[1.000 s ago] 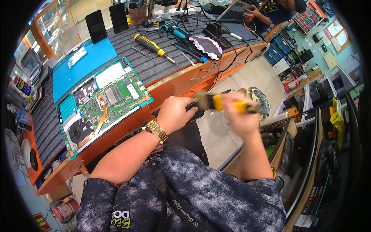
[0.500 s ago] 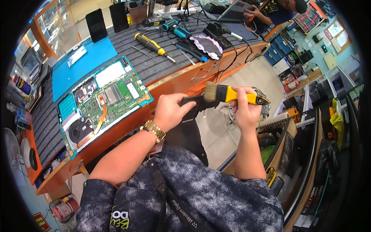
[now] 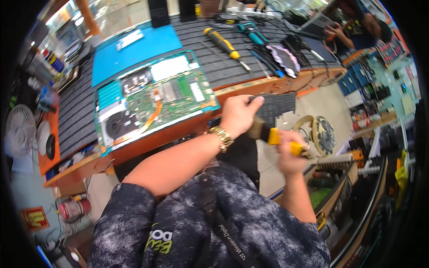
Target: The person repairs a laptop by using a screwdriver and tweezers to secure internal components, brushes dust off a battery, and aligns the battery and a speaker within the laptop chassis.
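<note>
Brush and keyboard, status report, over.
Left hand grips the dark keyboard panel off the bench edge. Right hand holds the yellow brush, bristles at the panel's underside. Opened laptop on the bench, nothing between.

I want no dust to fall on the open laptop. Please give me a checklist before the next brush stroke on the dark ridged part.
1. Left hand grips the dark ridged part: ok.
2. Right hand holds the yellow-handled brush: ok.
3. Bristles against the part: cannot tell, partly hidden.
4. Part held beyond the bench edge, away from the open laptop: ok.
5. Screwdriver lies clear of the hands: ok.
</note>
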Demonstrator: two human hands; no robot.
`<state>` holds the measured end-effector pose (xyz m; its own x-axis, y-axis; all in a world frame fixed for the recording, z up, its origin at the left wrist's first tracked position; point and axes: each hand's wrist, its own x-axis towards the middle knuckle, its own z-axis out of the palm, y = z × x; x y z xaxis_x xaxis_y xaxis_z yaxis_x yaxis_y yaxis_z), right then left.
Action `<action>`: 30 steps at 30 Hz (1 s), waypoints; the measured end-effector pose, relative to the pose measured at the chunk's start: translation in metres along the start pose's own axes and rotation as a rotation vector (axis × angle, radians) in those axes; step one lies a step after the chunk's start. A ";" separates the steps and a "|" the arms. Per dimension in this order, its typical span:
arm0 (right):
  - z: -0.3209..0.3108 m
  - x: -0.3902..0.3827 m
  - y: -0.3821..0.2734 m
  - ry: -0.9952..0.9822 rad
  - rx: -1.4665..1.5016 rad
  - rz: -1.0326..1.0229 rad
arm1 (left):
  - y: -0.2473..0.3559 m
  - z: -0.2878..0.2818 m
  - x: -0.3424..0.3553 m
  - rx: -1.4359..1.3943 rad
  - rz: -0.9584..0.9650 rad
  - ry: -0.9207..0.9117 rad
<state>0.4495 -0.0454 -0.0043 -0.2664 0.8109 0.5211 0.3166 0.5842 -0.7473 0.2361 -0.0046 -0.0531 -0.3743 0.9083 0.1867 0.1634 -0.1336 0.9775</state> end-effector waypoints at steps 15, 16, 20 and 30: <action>-0.085 0.018 0.050 0.283 0.200 0.223 | 0.022 -0.021 -0.020 -0.132 0.181 -0.009; -0.065 0.029 0.033 0.301 0.173 0.141 | 0.024 -0.017 -0.023 -0.124 0.202 -0.052; -0.141 0.060 0.091 0.311 -0.041 0.397 | 0.037 -0.018 -0.034 -0.010 0.420 -0.204; -0.141 0.057 0.099 0.271 0.049 0.432 | 0.023 -0.030 -0.038 0.249 0.835 -0.196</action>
<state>0.5944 0.0631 0.0099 0.1271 0.9615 0.2435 0.3014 0.1965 -0.9330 0.2267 -0.0544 -0.0344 0.1150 0.6083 0.7853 0.5152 -0.7125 0.4764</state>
